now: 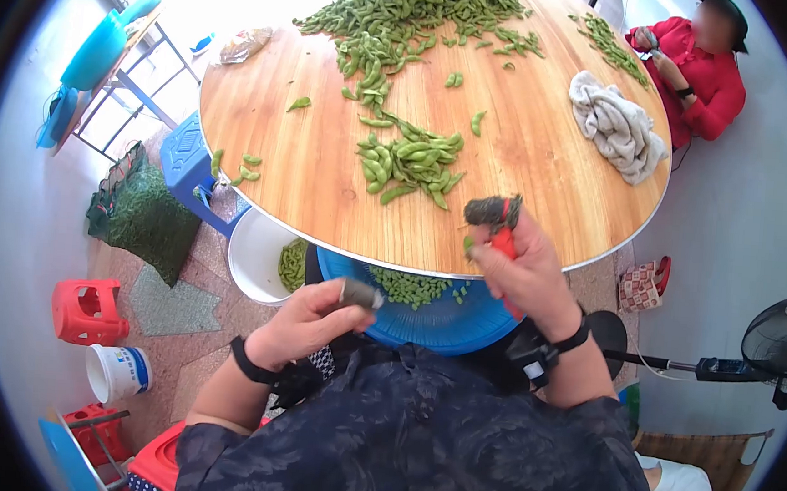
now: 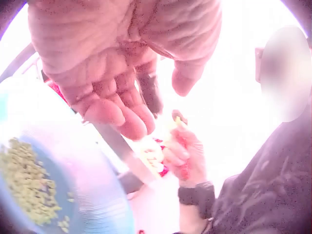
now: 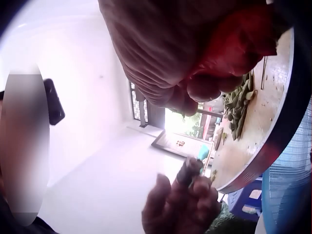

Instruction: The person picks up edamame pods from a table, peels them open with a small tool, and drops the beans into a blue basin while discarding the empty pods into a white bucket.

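Observation:
My left hand (image 1: 307, 327) hovers over the near left rim of the blue basin (image 1: 415, 331), its fingers loosely bent and holding nothing. A dark wrap (image 1: 363, 295) covers its index finger. Opposite it, my right hand (image 1: 533, 272) is raised at the table's near edge. That hand pinches a green soybean pod (image 1: 469, 245), mostly hidden by the thumb. One of its fingers wears a dark wrap (image 1: 492, 211) bound with red, and red material (image 3: 239, 44) covers other fingers. Shelled green beans (image 1: 409, 286) lie in the basin. A small pile of pods (image 1: 410, 163) sits ahead on the table.
The round wooden table (image 1: 273, 137) bears a large pod heap (image 1: 419, 10) and a crumpled cloth (image 1: 614, 124). A white bucket (image 1: 248, 258) stands left of the basin, beside a blue stool (image 1: 185, 153). A fan (image 1: 775, 336) is at right; a person in red (image 1: 719, 86) sits across.

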Tool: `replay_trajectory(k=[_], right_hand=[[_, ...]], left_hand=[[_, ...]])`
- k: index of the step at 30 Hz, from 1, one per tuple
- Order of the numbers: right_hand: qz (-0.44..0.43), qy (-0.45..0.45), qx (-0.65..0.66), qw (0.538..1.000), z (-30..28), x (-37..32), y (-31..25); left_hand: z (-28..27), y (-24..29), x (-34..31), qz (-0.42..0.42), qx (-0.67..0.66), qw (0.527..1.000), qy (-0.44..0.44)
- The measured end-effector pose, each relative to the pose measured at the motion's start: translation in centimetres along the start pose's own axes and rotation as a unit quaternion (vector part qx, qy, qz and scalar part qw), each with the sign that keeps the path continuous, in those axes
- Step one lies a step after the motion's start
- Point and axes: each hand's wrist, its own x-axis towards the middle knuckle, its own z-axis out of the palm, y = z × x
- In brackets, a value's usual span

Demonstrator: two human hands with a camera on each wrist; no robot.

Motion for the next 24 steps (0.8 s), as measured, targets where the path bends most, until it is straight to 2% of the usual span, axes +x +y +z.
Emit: replay_trajectory(k=[2, 3, 4, 5, 6, 8, 10, 11, 12, 13, 14, 18, 20, 21, 22, 23, 24], right_hand=[[-0.077, 0.026, -0.055, 0.995, 1.6, 0.2, 1.2], [-0.145, 0.038, -0.135, 0.98, 1.8, 0.6, 2.7], [-0.147, 0.033, -0.136, 0.979, 2.3, 0.5, 2.6], [-0.182, 0.055, -0.213, 0.958, 2.9, 0.3, 2.5], [-0.215, 0.078, -0.288, 0.93, 3.4, 0.1, 2.5], [-0.223, 0.083, -0.301, 0.923, 3.7, -0.3, 2.6], [-0.231, 0.06, -0.348, 0.907, 3.6, -0.5, 2.8], [-0.245, 0.048, -0.368, 0.896, 3.7, -0.4, 2.8], [-0.244, 0.047, -0.369, 0.896, 3.6, -0.4, 2.9], [-0.289, 0.034, -0.375, 0.88, 3.6, -0.3, 3.1], [-0.334, 0.02, -0.38, 0.862, 3.6, -0.3, 3.2], [-0.307, 0.054, -0.319, 0.895, 3.9, -1.0, 3.6], [-0.254, 0.062, -0.322, 0.91, 3.6, -0.9, 2.6], [-0.194, 0.039, -0.302, 0.932, 3.4, -0.9, 2.3], [-0.192, 0.037, -0.302, 0.933, 3.3, -0.9, 2.3], [-0.131, 0.003, -0.255, 0.958, 3.2, -0.9, 2.3], [-0.069, -0.03, -0.207, 0.976, 3.2, -1.0, 2.3]], left_hand=[[1.9, 0.9, 1.9, 0.035, -0.038, 0.998, 0.036], [3.0, 1.0, 3.0, 0.051, -0.078, 0.994, 0.049], [3.7, 1.1, 3.9, 0.066, -0.119, 0.989, 0.061], [4.3, 1.1, 4.6, 0.068, -0.12, 0.988, 0.063], [4.8, 1.1, 5.2, 0.069, -0.157, 0.985, 0.031], [4.8, 0.5, 5.7, 0.068, -0.194, 0.979, -0.002], [4.2, -0.4, 6.2, 0.018, -0.261, 0.963, -0.059], [4.1, -0.6, 6.2, 0.019, -0.262, 0.963, -0.059], [4.1, -0.5, 6.3, -0.024, -0.302, 0.952, -0.044], [4.1, -0.5, 6.2, -0.066, -0.342, 0.937, -0.028], [3.9, -0.5, 6.2, -0.065, -0.343, 0.937, -0.026], [3.5, -0.4, 5.7, -0.059, -0.272, 0.96, 0.005], [3.4, -0.6, 5.4, -0.06, -0.245, 0.967, 0.019], [3.3, -0.7, 5.3, -0.035, -0.19, 0.981, 0.011], [3.2, -0.9, 5.2, -0.01, -0.135, 0.991, 0.003], [3.4, -1.0, 5.2, -0.012, -0.137, 0.99, 0.004], [3.7, -1.3, 5.2, 0.025, -0.124, 0.992, 0.002]])
